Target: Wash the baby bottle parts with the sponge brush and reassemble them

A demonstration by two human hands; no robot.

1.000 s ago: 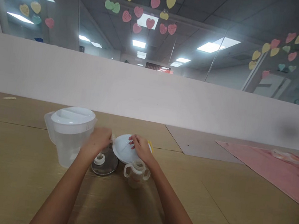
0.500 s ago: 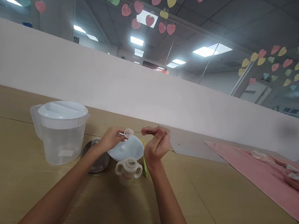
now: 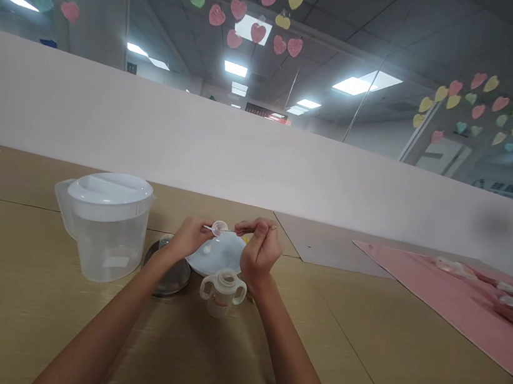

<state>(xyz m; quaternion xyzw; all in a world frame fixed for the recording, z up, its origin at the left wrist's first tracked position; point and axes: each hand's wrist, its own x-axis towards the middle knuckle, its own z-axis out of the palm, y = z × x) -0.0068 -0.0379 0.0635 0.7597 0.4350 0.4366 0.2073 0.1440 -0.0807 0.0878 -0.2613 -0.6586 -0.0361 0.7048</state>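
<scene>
My left hand [image 3: 190, 237] pinches a small, round, whitish bottle cap [image 3: 219, 229] held on its side above a shallow white bowl [image 3: 209, 262]. My right hand [image 3: 262, 252] has its fingers closed on a thin rod [image 3: 229, 231] that reaches to the cap. A short white piece sticks out on the cap's left; whether it is the rod's far end I cannot tell. Below the hands, a clear two-handled baby bottle [image 3: 221, 304] stands upright with its mouth uncovered. Behind my left forearm lies a dark round dish [image 3: 175, 285], partly hidden.
A large clear pitcher [image 3: 112, 245] with a white lid stands at the left. Along the back runs a white partition [image 3: 224, 150] with glass and heart-shaped notes above. A pink cloth [image 3: 422, 296] covers the table's right side, with blurred things at its far edge.
My right hand has shifted left with the rod, closer to the cap. A white piece now shows on the cap's left side. The yellow-green stick is mostly hidden behind my right hand.
</scene>
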